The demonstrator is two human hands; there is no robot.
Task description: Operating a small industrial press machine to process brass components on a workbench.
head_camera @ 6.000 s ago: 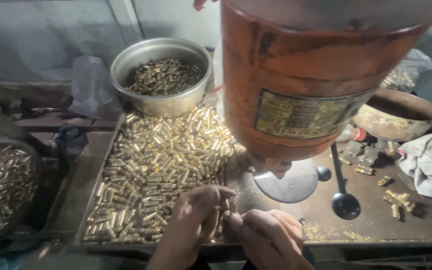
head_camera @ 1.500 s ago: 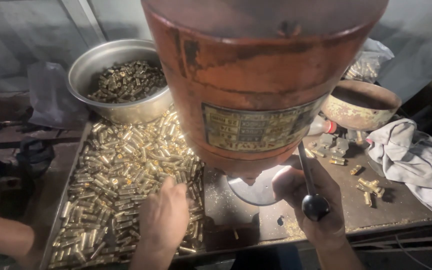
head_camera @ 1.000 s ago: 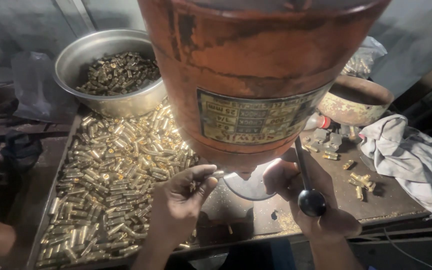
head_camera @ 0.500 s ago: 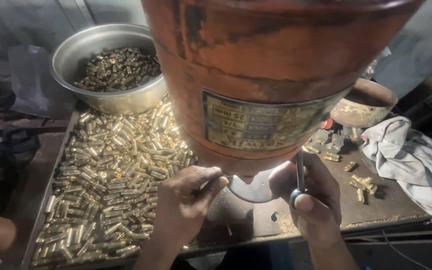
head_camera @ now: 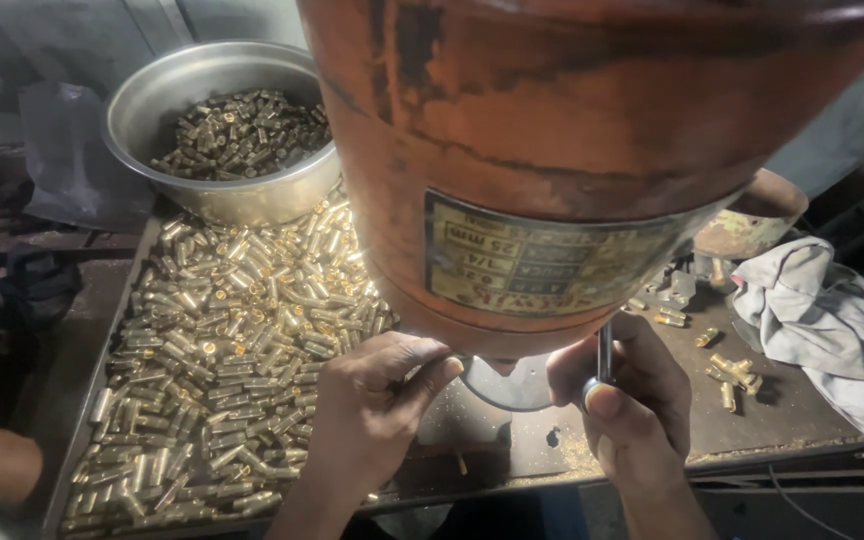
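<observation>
Landmark: the big orange machine housing [head_camera: 572, 150], hanging over the middle of the surface [head_camera: 752, 430] and filling the upper view.
Left hand [head_camera: 372, 410]: just under the housing's lower left edge, fingers curled with thumb and forefinger drawn together toward the round metal base plate [head_camera: 512, 385] below the housing. Whether a piece sits in that pinch I cannot tell; the fingertips run into the housing's shadow.
Right hand [head_camera: 627, 400]: under the housing's lower right edge, closed around the lever handle [head_camera: 604, 355], thumb over its knob end.
Lever axis: the rod stands nearly upright, rising from the fist toward the housing's underside.
Key relation: the base plate lies between the two hands, directly beneath the housing; the left fingertips are the nearer to it, at its left rim.
Brass casings [head_camera: 222, 350]: a loose heap to the left of the housing, just beside the left hand, lying in all directions.
Steel bowl [head_camera: 142, 110]: up and to the left of the housing, beyond the heap, partly filled with darker casings.
Scattered brass pieces [head_camera: 727, 365]: a few to the lower right of the housing, near the right hand.
Grey cloth [head_camera: 832, 320]: far right of the housing, crumpled at the surface's edge.
Rusty pot [head_camera: 752, 215]: right of the housing, partly hidden behind it.
</observation>
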